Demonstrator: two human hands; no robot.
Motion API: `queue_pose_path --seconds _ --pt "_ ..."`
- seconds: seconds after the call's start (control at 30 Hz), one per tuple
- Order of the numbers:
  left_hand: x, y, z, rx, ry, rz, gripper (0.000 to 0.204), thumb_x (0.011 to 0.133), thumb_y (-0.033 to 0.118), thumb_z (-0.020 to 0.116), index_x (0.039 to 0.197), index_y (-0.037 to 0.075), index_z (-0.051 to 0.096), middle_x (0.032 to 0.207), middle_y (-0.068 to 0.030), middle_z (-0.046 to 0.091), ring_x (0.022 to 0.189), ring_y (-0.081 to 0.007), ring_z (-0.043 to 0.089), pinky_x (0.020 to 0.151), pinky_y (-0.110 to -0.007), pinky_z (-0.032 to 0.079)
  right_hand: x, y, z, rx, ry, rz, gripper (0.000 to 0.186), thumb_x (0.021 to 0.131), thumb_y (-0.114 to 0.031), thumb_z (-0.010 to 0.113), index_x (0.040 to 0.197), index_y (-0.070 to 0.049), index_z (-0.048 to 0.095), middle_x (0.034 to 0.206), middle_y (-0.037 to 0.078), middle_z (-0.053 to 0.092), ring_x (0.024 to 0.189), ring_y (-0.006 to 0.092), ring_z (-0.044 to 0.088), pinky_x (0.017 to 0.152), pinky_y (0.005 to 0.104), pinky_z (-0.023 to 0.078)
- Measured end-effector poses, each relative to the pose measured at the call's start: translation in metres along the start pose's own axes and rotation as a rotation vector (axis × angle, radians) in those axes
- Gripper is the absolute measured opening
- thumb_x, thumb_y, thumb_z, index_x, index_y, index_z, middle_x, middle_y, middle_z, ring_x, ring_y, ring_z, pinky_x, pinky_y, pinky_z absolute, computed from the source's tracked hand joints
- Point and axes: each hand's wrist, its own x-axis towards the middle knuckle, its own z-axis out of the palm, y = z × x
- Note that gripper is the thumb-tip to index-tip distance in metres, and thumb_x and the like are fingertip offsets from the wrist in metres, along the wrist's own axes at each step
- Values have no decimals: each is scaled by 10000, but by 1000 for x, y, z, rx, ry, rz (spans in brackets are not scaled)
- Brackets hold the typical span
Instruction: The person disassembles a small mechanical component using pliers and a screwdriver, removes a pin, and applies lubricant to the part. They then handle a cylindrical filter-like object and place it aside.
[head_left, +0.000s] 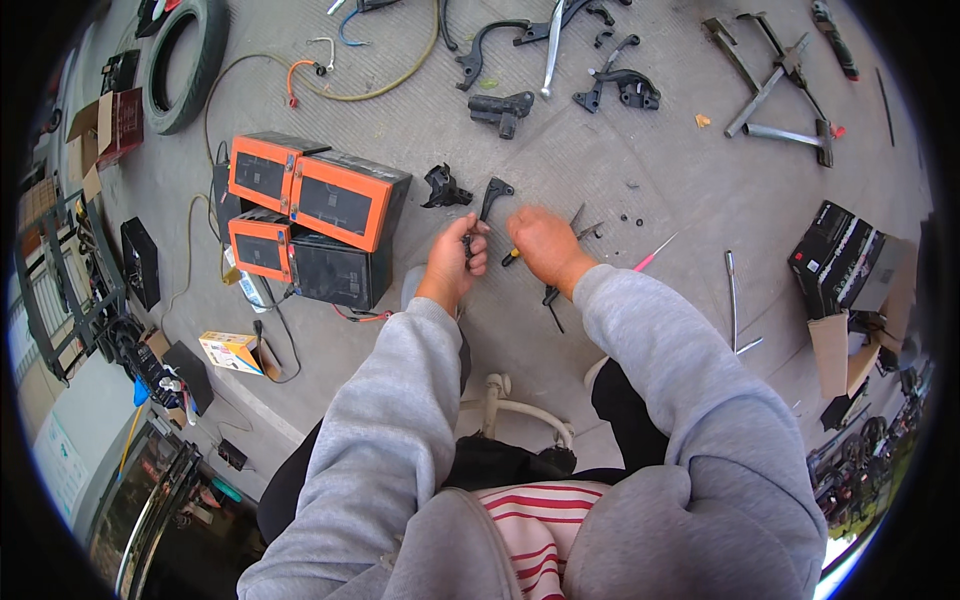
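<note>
My left hand [455, 262] is closed, fingers curled around a small dark part [468, 246] mostly hidden by them. Just beyond its fingertips is a black brake lever [495, 193]; whether it touches the hand I cannot tell. Close by on the right, my right hand [545, 248] is closed around a tool with a yellow-and-black handle [512, 256]. Metal prongs [590, 229] show past that hand's far side; whether they belong to the same tool is unclear. A broken-looking black bracket [445, 187] lies left of the lever. Under the right wrist is a thin black piece [553, 308].
Orange-and-black battery packs [345, 195] are stacked left of my hands. Several levers [620, 88] and a black housing [502, 112] lie ahead. A pink-handled pick [655, 252], a metal rod [732, 300], T-shaped tools [785, 75] and an opened carton [830, 345] are rightward. A tyre [187, 65] lies far left.
</note>
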Motion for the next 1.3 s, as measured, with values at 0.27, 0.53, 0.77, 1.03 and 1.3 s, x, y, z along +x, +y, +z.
queue_pose_path --seconds 0.27,0.53,0.77,1.03,1.3 --pt "6 -5 -2 23 3 30 327 915 387 566 766 99 519 586 -2 432 475 -135 382 458 -291 290 8 -12 -11 -96 -133 28 118 779 -69 595 891 -33 583 919 147 624 856 310 630 733 400 523" --pt "10 -9 14 -52 -33 -58 307 907 400 610 836 102 616 811 -65 645 762 -245 621 763 -362 508 -16 -34 -47 382 161 -195 173 821 -89 579 969 -20 522 943 153 591 905 339 610 761 438 510" --pt "6 -4 35 45 -187 -64 409 933 443 574 713 107 497 663 -35 506 532 -144 462 465 -272 356 -64 69 -76 235 87 237 187 824 -93 614 1002 -59 570 972 140 588 914 360 589 781 443 483" --pt "5 -9 46 78 -151 -82 398 942 428 566 710 115 486 643 -24 466 526 -138 424 473 -274 327 -90 129 -56 151 174 79 189 795 -79 633 969 -38 572 947 163 588 926 365 565 794 432 465" --pt "3 -21 70 222 -207 -52 357 978 387 518 789 86 554 782 -73 615 665 -182 619 591 -312 523 -76 92 -72 410 111 135 169 796 -80 630 946 -30 570 921 170 576 913 371 571 790 438 469"
